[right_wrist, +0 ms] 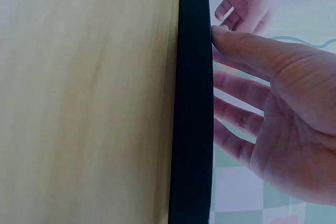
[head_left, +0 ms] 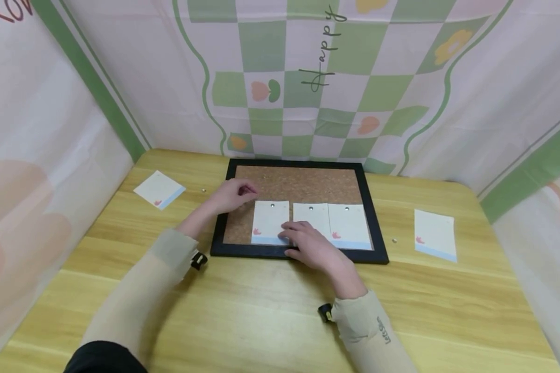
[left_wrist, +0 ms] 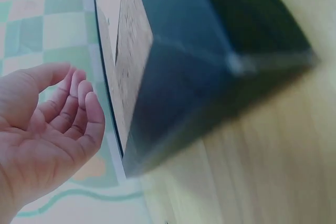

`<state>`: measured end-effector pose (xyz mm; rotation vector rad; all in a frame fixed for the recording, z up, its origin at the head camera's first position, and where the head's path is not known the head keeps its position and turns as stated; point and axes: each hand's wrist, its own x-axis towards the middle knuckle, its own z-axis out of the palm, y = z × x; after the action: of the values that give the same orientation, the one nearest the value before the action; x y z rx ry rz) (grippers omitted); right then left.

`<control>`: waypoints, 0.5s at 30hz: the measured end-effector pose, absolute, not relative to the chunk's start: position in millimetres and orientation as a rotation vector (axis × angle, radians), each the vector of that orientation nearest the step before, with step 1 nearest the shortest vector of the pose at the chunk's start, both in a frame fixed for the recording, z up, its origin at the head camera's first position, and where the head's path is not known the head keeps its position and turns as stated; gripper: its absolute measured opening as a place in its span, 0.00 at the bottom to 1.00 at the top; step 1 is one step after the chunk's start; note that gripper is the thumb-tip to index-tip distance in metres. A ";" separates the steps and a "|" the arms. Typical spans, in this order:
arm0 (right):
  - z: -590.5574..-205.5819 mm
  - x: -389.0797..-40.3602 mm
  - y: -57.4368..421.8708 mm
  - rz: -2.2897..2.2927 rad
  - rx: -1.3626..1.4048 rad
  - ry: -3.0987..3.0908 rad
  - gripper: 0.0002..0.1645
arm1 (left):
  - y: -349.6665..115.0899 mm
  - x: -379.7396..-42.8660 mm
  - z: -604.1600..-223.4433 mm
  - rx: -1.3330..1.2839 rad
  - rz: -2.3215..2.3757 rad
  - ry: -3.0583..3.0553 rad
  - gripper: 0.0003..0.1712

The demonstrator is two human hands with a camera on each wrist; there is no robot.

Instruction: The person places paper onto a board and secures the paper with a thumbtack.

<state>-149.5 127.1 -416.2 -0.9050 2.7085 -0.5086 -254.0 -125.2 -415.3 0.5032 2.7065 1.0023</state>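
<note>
A black-framed corkboard (head_left: 298,181) lies on the table with three white cards on its lower half. The left card (head_left: 267,220), middle card (head_left: 308,212) and right card (head_left: 350,223) each have a small round pin near the top edge. My left hand (head_left: 233,196) is above the board's left side, its fingers loosely bent; nothing shows in it in the left wrist view. Fingertips of my right hand (head_left: 312,243) rest at the left card's lower right corner, partly covering the middle card. In the right wrist view, the frame edge (right_wrist: 191,98) hides those fingertips.
One loose card (head_left: 159,190) lies on the table at left, with a pin (head_left: 203,190) beside it. Another card (head_left: 435,235) lies at right, near a second pin (head_left: 394,240). A patterned cloth (head_left: 303,103) hangs behind the wooden table (head_left: 261,311).
</note>
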 end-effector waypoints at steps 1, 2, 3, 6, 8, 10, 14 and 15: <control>-416.4 -149.3 127.5 -0.510 -0.906 2.710 0.22 | -128.4 -253.5 -415.2 0.490 1.020 2.714 0.14; -416.6 -149.2 127.9 -0.510 -0.908 2.711 0.22 | -131.7 -253.4 -415.6 0.473 1.037 2.722 0.14; -416.9 -149.2 128.1 -0.511 -0.910 2.712 0.22 | -135.2 -253.5 -415.6 0.461 1.057 2.730 0.14; -417.7 -149.1 128.6 -0.512 -0.917 2.716 0.22 | -147.5 -253.4 -415.3 0.419 1.104 2.774 0.14; -418.1 -149.1 128.5 -0.512 -0.917 2.715 0.22 | -157.8 -253.4 -415.2 0.372 1.140 2.800 0.15; -418.5 -149.2 128.3 -0.508 -0.917 2.716 0.22 | -170.5 -252.1 -415.3 0.312 1.182 2.823 0.19; -418.7 -149.1 128.4 -0.503 -0.914 2.713 0.22 | -201.3 -249.4 -416.8 0.149 1.213 2.879 0.28; -418.7 -149.0 128.6 -0.505 -0.913 2.713 0.22 | -209.3 -248.4 -417.0 0.102 1.213 2.892 0.30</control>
<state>-149.0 128.6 -418.7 -0.9134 2.7133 -0.5049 -248.4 -209.3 -417.0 0.1025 2.8921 1.2134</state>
